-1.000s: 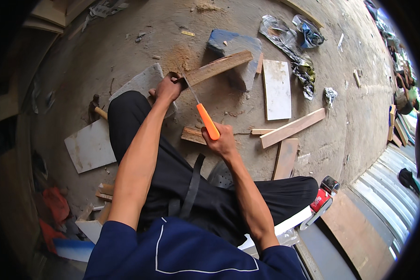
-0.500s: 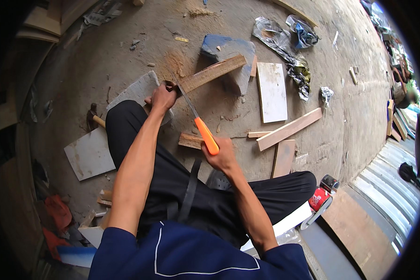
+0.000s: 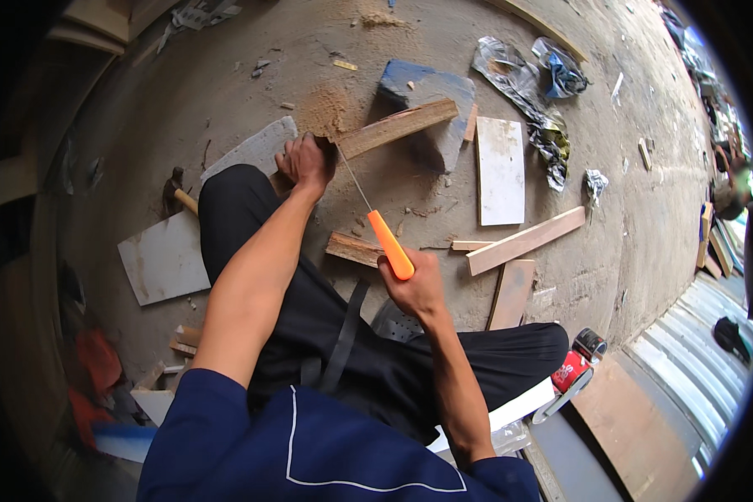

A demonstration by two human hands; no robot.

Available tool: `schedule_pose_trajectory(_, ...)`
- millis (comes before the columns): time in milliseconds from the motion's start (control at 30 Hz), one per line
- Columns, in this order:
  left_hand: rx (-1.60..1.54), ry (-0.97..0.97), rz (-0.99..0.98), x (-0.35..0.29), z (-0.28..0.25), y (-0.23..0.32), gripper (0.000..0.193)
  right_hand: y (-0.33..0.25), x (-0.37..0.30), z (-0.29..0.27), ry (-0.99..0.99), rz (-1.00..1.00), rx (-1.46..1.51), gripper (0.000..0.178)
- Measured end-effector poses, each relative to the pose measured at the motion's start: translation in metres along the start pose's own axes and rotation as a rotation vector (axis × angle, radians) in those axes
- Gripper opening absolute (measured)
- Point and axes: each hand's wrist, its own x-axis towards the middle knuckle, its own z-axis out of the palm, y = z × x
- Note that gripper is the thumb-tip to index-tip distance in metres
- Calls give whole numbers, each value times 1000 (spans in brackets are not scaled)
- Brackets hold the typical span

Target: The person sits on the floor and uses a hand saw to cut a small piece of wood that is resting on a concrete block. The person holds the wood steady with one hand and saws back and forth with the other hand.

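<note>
My right hand [image 3: 416, 283] is closed round the orange handle of a handsaw [image 3: 390, 244]. Its thin blade runs up and left to a wooden plank [image 3: 397, 130], close beside my left hand. My left hand [image 3: 307, 164] grips the near-left end of that plank, its fingers curled over the wood. The plank's far end rests on a bluish-grey block [image 3: 427, 84]. Under and behind my left hand lies a pale slab [image 3: 255, 151], partly hidden by my knee. Sawdust [image 3: 325, 109] is heaped on the ground just past the cut.
A hammer [image 3: 178, 194] and a white board [image 3: 166, 258] lie left of my knee. To the right are another white board [image 3: 501, 171], crumpled plastic [image 3: 510, 75], wood strips [image 3: 527, 240] and a red can [image 3: 570, 371]. A short wood offcut [image 3: 353, 248] lies before my legs.
My right hand has drawn the saw back slightly toward me. The whole view has shifted a little, with my left hand still at the plank's end.
</note>
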Motion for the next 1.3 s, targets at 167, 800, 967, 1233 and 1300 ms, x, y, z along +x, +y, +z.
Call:
schedule_pose_trajectory(167, -120, 31, -136, 5, 5, 0, 28, -10, 14, -16, -12, 144, -80, 19)
schedule_pose_trajectory(800, -174, 220, -183, 11, 20, -2, 28, 8, -14, 9, -29, 5, -62, 9)
schedule_pose_trajectory(967, -179, 205, -192, 14, 18, 0, 27, 14, -9, -2, -25, 46, -42, 10)
schedule_pose_trajectory(1233, -166, 116, -230, 11, -1, 8, 30, 10, 19, 13, -13, -86, -102, 10)
schedule_pose_trajectory(1300, -182, 119, -235, 11, -1, 9, 28, 11, 34, 19, -12, -82, -82, 11)
